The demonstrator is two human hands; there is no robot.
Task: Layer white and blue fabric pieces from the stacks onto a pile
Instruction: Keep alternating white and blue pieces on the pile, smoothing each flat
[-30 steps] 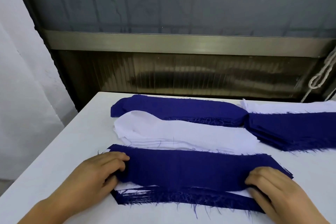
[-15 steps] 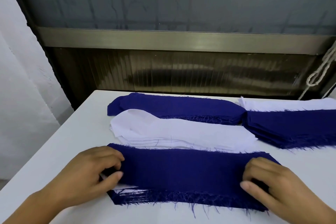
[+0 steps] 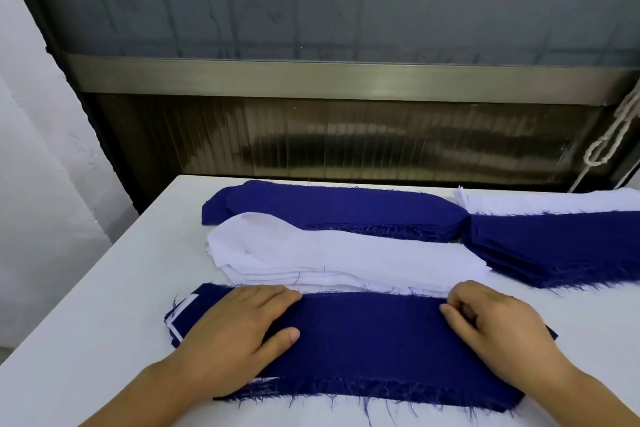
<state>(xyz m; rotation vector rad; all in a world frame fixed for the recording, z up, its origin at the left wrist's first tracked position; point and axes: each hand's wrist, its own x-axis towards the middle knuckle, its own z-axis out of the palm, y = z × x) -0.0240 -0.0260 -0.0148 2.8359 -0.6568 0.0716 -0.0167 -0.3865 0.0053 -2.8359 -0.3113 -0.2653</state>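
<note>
The left hand [image 3: 235, 333] lay flat on the left end of the pile [image 3: 367, 340], with its fingers straight and its thumb out to the side. It pressed down on the top blue piece. Just left of that hand, thin white edges peeked out from under the blue. The pile sat on the white surface [image 3: 104, 305], close to the person, and its near edge was frayed with loose blue threads. The right hand [image 3: 498, 329] rested on the right end of the pile. Its fingers were bent, with the tips touching the blue piece, and I could not tell if they pinched it. Just beyond both hands lay a stack of white pieces [image 3: 346, 256], touching the far edge of the pile. Farther back was a stack of blue pieces [image 3: 329, 208]. Beyond the right hand sat another blue stack [image 3: 561, 246], with more white pieces [image 3: 554, 201] behind it.
</note>
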